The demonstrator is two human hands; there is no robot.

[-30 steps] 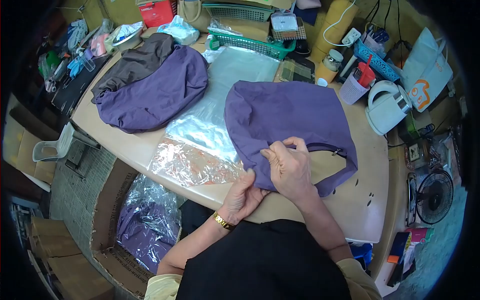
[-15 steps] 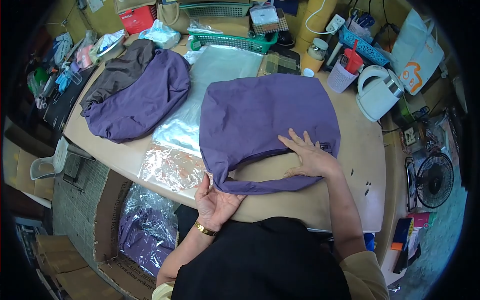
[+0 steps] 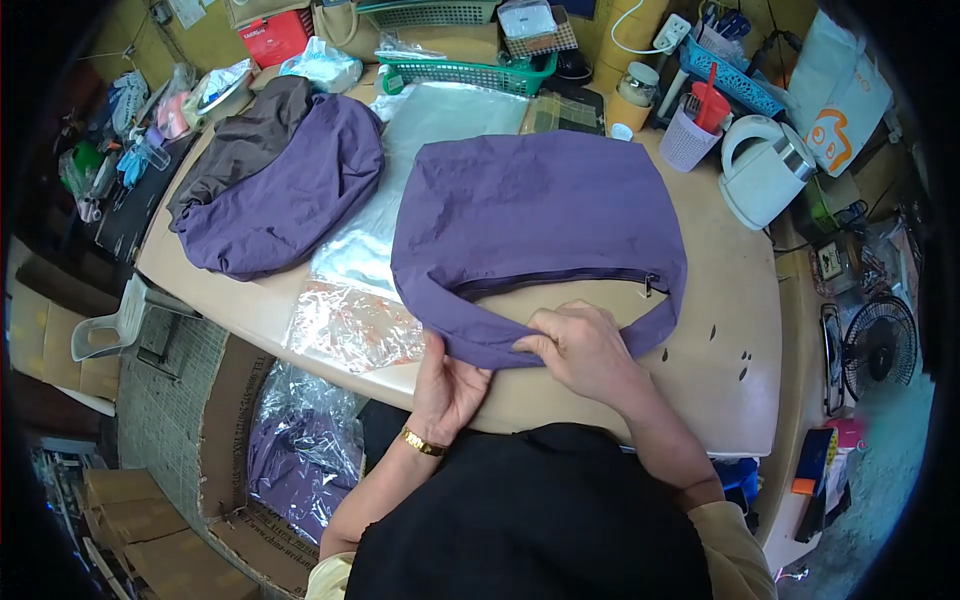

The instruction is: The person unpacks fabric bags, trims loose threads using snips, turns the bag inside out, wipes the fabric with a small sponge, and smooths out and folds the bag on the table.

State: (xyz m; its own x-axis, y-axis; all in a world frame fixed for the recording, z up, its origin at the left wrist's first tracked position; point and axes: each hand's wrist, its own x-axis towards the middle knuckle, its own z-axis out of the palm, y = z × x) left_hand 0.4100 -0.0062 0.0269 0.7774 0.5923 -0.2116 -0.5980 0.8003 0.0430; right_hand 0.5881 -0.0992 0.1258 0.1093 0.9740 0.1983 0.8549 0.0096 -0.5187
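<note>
A purple fabric shoulder bag (image 3: 540,205) lies flat on the table, its zipped opening and strap towards me. My right hand (image 3: 585,350) pinches the bag strap (image 3: 480,335) near its middle, thumb and fingers closed on the cloth. To its left my left hand (image 3: 447,395), palm up with a gold watch on the wrist, holds the strap's near edge; its thumb shows and the fingers are partly hidden under the cloth. The zipper pull (image 3: 649,284) hangs at the opening's right end.
Another purple bag with dark grey cloth (image 3: 275,190) lies at left, beside clear plastic sleeves (image 3: 440,125). An open carton (image 3: 225,430) with plastic-wrapped purple goods stands below the table edge. A white kettle (image 3: 765,175), a pen cup (image 3: 690,140) and green baskets (image 3: 480,78) line the back.
My right hand has left the bag's opening and come down and left onto the strap, closing on it. The opening lies straighter, and its zipper now shows.
</note>
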